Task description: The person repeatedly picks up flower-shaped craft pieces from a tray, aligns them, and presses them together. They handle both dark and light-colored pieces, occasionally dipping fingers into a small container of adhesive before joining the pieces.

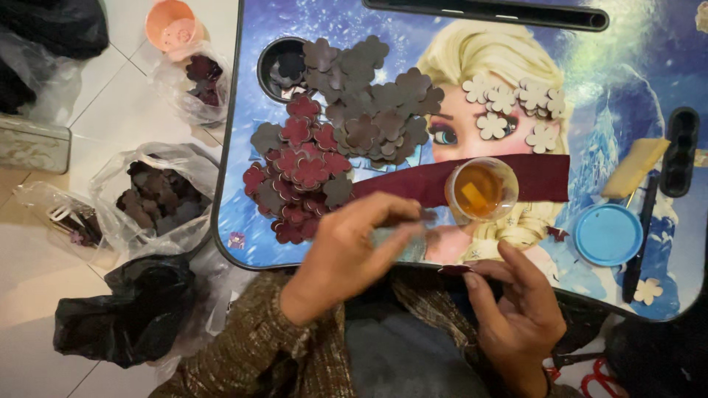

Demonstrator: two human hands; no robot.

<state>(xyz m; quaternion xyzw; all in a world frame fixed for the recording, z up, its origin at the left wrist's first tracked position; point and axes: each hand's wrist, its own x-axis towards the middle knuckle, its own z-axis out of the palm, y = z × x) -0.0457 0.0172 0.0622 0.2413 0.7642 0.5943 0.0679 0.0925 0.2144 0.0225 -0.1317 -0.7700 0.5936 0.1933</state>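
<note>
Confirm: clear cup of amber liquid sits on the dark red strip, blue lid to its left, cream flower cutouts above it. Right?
Not quite. The head view shows the blue lid to the right of the clear cup, not its left. The rest holds: the cup of amber liquid sits on the dark red strip, and the cream flower cutouts lie above it.

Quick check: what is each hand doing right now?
Left hand: closed, fingertips pinching a small dark piece beside the maroon strip.
Right hand: closed, pinching a small maroon piece.
</note>
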